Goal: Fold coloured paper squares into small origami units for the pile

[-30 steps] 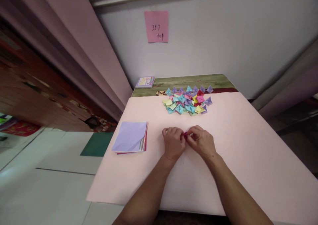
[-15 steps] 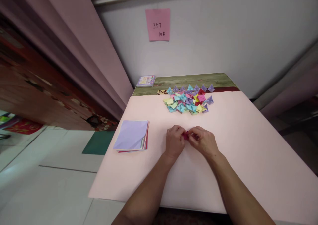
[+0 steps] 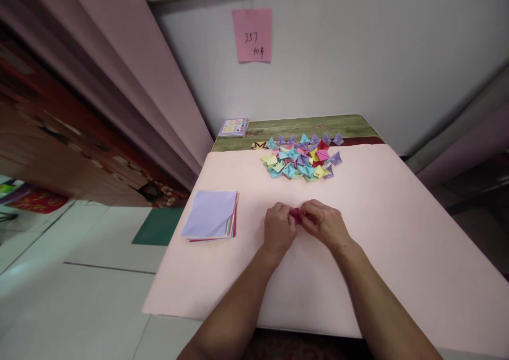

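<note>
Between my two hands is a small folded piece of magenta paper [image 3: 296, 216], mostly covered by fingers. My left hand [image 3: 279, 225] pinches its left side, and my right hand [image 3: 323, 223] grips the right side with thumb and fingertips. Both hands are closed, just above the pink table covering [image 3: 310, 291]. Beyond them lies a pile of folded paper pieces [image 3: 303, 158] in blue, purple, yellow, green, pink and red. Left of my left hand sits a stack of square paper sheets [image 3: 210, 214], with a lilac sheet on top.
Packs of paper with a printed cover [image 3: 234, 127] lie at the table's far left corner. A pink note with handwriting [image 3: 252, 35] is stuck to the wall behind. A pink curtain [image 3: 159, 79] hangs at the left, and a green mat [image 3: 157, 227] is on the floor.
My fingers have shifted slightly around the magenta paper, and a little more of its upper edge shows. The pile and the stack have stayed in place.
</note>
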### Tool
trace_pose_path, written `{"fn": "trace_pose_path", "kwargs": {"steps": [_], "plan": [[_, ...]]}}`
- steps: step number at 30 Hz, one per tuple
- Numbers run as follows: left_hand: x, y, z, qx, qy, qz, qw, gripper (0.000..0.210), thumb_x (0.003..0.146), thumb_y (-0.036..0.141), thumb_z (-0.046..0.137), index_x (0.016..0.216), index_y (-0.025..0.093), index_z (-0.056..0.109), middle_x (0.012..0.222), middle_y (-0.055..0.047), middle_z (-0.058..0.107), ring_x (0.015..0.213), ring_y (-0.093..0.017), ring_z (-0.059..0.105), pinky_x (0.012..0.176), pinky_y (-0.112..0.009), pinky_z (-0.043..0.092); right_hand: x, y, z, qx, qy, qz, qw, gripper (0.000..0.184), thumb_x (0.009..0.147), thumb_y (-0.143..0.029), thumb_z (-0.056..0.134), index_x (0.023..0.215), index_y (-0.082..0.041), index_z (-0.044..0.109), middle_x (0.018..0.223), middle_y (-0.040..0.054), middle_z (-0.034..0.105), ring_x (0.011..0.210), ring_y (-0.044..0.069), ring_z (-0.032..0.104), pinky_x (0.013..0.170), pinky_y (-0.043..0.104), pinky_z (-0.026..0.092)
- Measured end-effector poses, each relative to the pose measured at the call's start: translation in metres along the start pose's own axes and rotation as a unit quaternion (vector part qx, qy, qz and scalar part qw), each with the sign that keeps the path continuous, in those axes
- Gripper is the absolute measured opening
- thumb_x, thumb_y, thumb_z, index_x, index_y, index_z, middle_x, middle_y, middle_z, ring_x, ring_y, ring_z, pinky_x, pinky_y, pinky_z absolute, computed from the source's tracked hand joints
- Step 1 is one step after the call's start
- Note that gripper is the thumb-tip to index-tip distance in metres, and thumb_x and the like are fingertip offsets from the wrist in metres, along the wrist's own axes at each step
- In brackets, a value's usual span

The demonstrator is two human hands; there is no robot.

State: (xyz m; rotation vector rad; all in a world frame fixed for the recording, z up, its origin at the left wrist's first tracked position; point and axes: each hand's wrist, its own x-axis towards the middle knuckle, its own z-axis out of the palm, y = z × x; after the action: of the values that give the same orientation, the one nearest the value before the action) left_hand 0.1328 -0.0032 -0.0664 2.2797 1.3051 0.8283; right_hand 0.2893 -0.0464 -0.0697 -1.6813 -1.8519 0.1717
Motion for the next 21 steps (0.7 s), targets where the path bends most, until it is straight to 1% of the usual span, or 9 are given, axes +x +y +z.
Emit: {"fn": "trace_pose_path", "kwargs": {"steps": [2,5,8,11,14,17,19,21], "plan": [[0.0,0.001,-0.002,0.027,-0.013,-0.003,1.0,0.021,0.079,0.005,0.054,0.086,0.019,0.068,0.088,-0.004,0.067,0.085,-0.02,0.06,0.08,-0.035,0.043,0.0,0.0,0.0,-0.006,0.001,-0.012,1.0,0.013,0.086,-0.023,0.06,0.091,-0.025,0.072,0.097,-0.0003,0.072,0.075,0.012,0.065,0.062,0.021,0.04],[0.002,0.005,-0.005,0.066,-0.036,-0.002,0.997,0.014,0.082,0.014,0.058,0.088,0.021,0.069,0.091,-0.005,0.067,0.091,-0.022,0.059,0.082,-0.038,0.04,0.0,0.0,0.002,-0.021,0.011,-0.006,1.0,0.013,0.087,-0.025,0.06,0.09,-0.025,0.073,0.099,-0.0009,0.072,0.074,0.011,0.065,0.062,0.021,0.04],[0.004,0.009,-0.007,0.102,-0.062,-0.002,0.993,0.01,0.082,0.018,0.061,0.086,0.021,0.069,0.094,-0.006,0.067,0.094,-0.024,0.058,0.082,-0.039,0.038,-0.001,-0.003,0.005,-0.033,0.013,0.023,0.999,0.014,0.085,-0.026,0.06,0.09,-0.025,0.073,0.097,-0.0012,0.072,0.072,0.011,0.064,0.061,0.021,0.039],[0.006,0.013,-0.006,0.124,-0.082,-0.009,0.989,0.01,0.083,0.02,0.06,0.085,0.02,0.07,0.095,-0.008,0.067,0.095,-0.024,0.057,0.083,-0.04,0.036,-0.001,-0.008,0.004,-0.051,0.001,0.074,0.996,0.014,0.083,-0.028,0.059,0.087,-0.026,0.072,0.092,-0.002,0.071,0.07,0.011,0.063,0.06,0.022,0.037],[0.007,0.017,-0.004,0.133,-0.093,-0.024,0.987,0.013,0.086,0.022,0.058,0.087,0.02,0.071,0.095,-0.008,0.067,0.096,-0.025,0.056,0.084,-0.04,0.035,0.002,-0.019,-0.002,-0.089,-0.034,0.141,0.985,0.015,0.082,-0.03,0.058,0.088,-0.027,0.072,0.092,-0.0022,0.071,0.07,0.013,0.063,0.058,0.024,0.036],[0.007,0.021,-0.005,0.14,-0.102,-0.039,0.984,0.017,0.087,0.02,0.054,0.086,0.02,0.071,0.095,-0.008,0.067,0.096,-0.024,0.056,0.082,-0.04,0.035,0.009,-0.032,-0.011,-0.127,-0.095,0.186,0.97,0.018,0.083,-0.03,0.055,0.09,-0.029,0.072,0.095,-0.0013,0.072,0.075,0.016,0.065,0.06,0.025,0.036],[0.009,0.024,-0.006,0.148,-0.111,-0.051,0.981,0.021,0.088,0.019,0.051,0.084,0.02,0.071,0.094,-0.008,0.067,0.095,-0.024,0.057,0.081,-0.039,0.035,0.015,-0.041,-0.016,-0.152,-0.133,0.211,0.956,0.021,0.086,-0.032,0.052,0.092,-0.029,0.072,0.096,0.0013,0.073,0.08,0.018,0.066,0.062,0.026,0.039],[0.011,0.027,-0.009,0.164,-0.122,-0.06,0.977,0.024,0.089,0.02,0.049,0.083,0.019,0.072,0.092,-0.009,0.068,0.094,-0.025,0.058,0.079,-0.039,0.035,0.021,-0.049,-0.017,-0.177,-0.157,0.24,0.941,0.026,0.09,-0.034,0.049,0.097,-0.027,0.073,0.096,0.0057,0.074,0.083,0.021,0.068,0.065,0.027,0.042]]}}
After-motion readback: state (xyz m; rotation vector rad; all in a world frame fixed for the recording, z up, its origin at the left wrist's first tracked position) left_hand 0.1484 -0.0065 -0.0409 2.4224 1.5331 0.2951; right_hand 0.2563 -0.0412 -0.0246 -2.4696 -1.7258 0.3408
